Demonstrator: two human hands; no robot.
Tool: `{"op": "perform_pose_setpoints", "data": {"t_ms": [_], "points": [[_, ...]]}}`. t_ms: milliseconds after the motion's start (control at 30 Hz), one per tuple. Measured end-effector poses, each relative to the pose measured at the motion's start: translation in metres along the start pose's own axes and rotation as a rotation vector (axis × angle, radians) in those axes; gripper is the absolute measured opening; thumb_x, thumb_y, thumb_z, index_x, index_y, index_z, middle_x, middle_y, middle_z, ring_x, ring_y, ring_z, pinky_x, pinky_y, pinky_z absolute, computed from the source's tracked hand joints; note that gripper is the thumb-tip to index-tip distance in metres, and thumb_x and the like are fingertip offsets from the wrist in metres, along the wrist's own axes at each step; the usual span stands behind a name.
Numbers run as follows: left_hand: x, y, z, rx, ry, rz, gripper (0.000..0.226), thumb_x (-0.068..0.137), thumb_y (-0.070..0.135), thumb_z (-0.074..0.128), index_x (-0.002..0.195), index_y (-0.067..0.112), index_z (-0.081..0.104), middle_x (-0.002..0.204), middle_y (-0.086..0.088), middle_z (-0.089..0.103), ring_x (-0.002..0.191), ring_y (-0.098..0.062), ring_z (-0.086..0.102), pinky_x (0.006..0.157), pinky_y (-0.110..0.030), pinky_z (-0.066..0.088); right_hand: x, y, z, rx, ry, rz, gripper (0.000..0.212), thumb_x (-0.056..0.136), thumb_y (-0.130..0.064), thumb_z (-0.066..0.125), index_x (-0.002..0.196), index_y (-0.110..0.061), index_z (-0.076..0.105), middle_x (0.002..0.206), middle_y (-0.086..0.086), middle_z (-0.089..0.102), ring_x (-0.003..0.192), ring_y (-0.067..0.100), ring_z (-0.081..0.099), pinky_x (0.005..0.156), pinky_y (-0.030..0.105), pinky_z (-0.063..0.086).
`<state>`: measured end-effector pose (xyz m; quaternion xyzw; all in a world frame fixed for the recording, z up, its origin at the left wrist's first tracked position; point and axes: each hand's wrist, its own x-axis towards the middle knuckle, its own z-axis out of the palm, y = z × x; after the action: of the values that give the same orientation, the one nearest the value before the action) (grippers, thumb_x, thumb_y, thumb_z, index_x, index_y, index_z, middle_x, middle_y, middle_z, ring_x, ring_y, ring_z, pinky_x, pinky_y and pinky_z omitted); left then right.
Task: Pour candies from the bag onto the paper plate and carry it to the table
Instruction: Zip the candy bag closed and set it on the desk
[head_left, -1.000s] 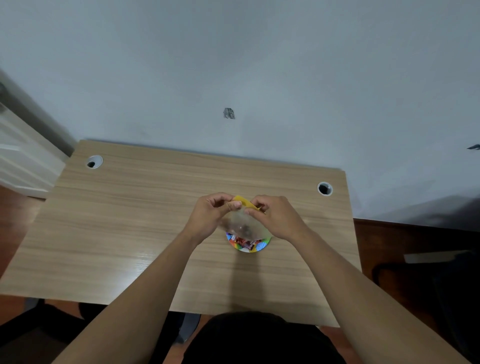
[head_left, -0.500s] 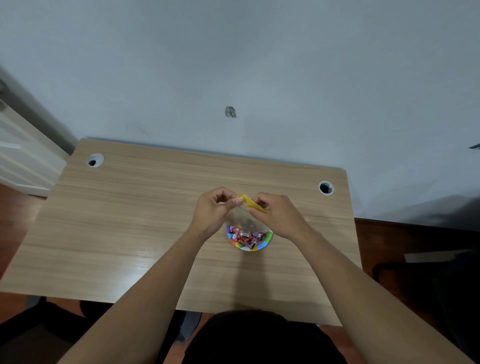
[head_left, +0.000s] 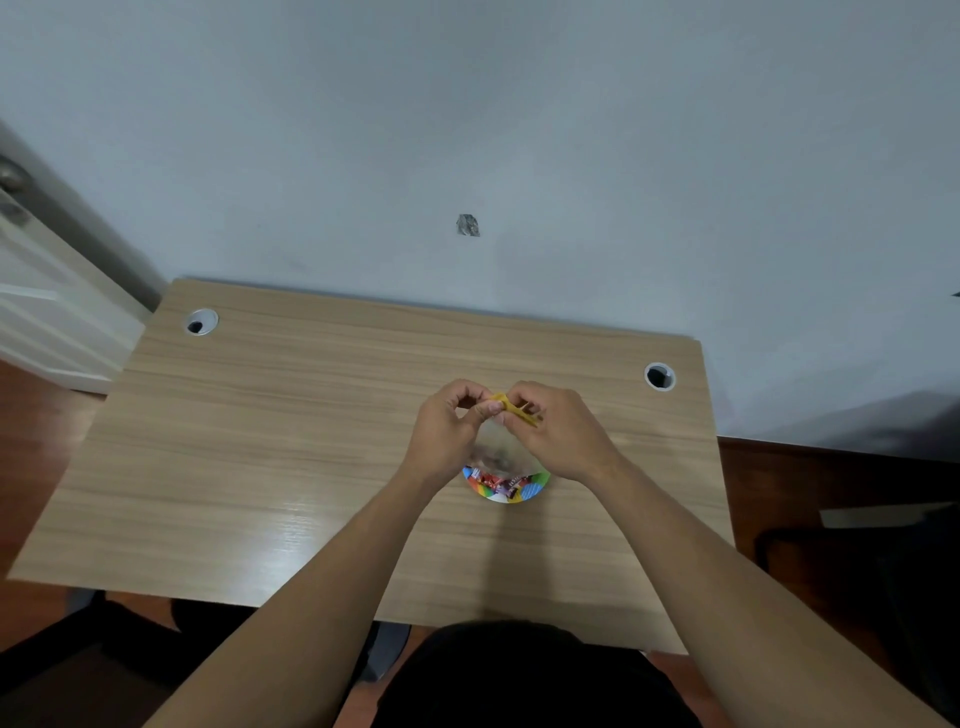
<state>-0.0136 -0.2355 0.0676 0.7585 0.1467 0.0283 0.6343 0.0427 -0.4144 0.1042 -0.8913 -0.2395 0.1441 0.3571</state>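
Observation:
A clear plastic bag (head_left: 496, 447) with a yellow strip along its top hangs between my two hands above the plate. My left hand (head_left: 447, 434) pinches the strip's left end and my right hand (head_left: 558, 431) pinches its right part. Below the bag a small paper plate (head_left: 519, 496) with a rainbow-coloured rim lies on the wooden desk (head_left: 291, 447). Several red and dark wrapped candies (head_left: 498, 480) lie on the plate. My hands and the bag hide the plate's far half. The bag looks blurred, so I cannot tell what is inside it.
The desk stands against a pale wall. It has a cable hole at the far left (head_left: 200, 322) and one at the far right (head_left: 660, 375). A white door (head_left: 47, 322) is to the left. Dark furniture (head_left: 857, 566) stands on the floor to the right.
Both hands have lifted the bag higher and slightly away from me, so more of the plate and its candies shows below them. My grip on the yellow strip stays.

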Motion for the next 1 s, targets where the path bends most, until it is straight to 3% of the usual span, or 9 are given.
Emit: {"op": "perform_pose_setpoints", "data": {"t_ms": [67,133,333,433,700,900,1000], "points": [[-0.001,0.001,0.002,0.026,0.039,-0.004,0.009,0.091,0.017,0.081,0.091,0.010,0.077,0.089,0.005,0.077,0.092,-0.010,0.070,0.086,-0.019,0.050,0.000,0.001,-0.001,-0.003,0.007,0.002,0.014,0.097,-0.032,0.074,0.086,-0.026,0.067,0.072,-0.015,0.064,0.070,-0.001,0.058,0.064,0.015,0.038],[-0.001,0.002,0.002,0.013,0.067,-0.015,0.010,0.089,0.020,0.084,0.089,0.011,0.078,0.090,0.003,0.079,0.093,-0.012,0.072,0.085,-0.019,0.052,0.001,0.005,-0.002,0.026,0.009,0.022,0.016,0.097,-0.037,0.076,0.089,-0.024,0.073,0.073,-0.012,0.069,0.068,0.002,0.058,0.064,0.019,0.040],[0.001,0.007,-0.005,-0.089,0.037,-0.017,0.015,0.083,0.018,0.089,0.089,0.006,0.083,0.090,-0.004,0.083,0.082,-0.003,0.070,0.079,-0.014,0.052,0.002,0.007,-0.008,0.086,0.006,0.040,0.018,0.095,-0.038,0.080,0.092,-0.022,0.086,0.065,-0.022,0.070,0.059,0.002,0.056,0.058,0.015,0.035],[0.002,0.007,-0.008,-0.110,0.009,0.001,0.013,0.082,0.015,0.089,0.090,0.006,0.084,0.088,-0.002,0.082,0.082,-0.005,0.071,0.079,-0.015,0.052,0.003,0.008,-0.008,0.064,0.008,0.026,0.016,0.096,-0.038,0.078,0.095,-0.026,0.088,0.073,-0.005,0.078,0.062,0.013,0.060,0.062,0.029,0.042],[0.005,0.008,-0.013,-0.095,-0.028,-0.031,0.016,0.082,0.018,0.090,0.092,0.007,0.084,0.092,-0.009,0.083,0.088,-0.012,0.072,0.089,-0.032,0.056,0.004,0.006,-0.008,0.097,-0.002,0.064,0.014,0.093,-0.041,0.081,0.098,-0.030,0.087,0.088,-0.013,0.083,0.084,0.007,0.076,0.081,0.033,0.059],[0.005,0.004,-0.010,-0.050,-0.007,-0.034,0.013,0.084,0.021,0.089,0.091,0.011,0.083,0.093,-0.003,0.082,0.098,-0.023,0.074,0.090,-0.029,0.055,0.004,0.006,-0.005,0.084,0.005,0.069,0.017,0.095,-0.042,0.079,0.093,-0.026,0.082,0.080,-0.006,0.079,0.076,0.016,0.071,0.073,0.039,0.056],[0.006,0.002,-0.008,-0.017,0.000,-0.017,0.010,0.087,0.021,0.086,0.091,0.013,0.082,0.093,0.002,0.081,0.096,-0.015,0.073,0.091,-0.026,0.055,0.004,0.003,-0.005,0.095,0.000,0.048,0.012,0.097,-0.037,0.077,0.092,-0.025,0.078,0.076,-0.006,0.074,0.067,0.011,0.064,0.065,0.031,0.049]]}}
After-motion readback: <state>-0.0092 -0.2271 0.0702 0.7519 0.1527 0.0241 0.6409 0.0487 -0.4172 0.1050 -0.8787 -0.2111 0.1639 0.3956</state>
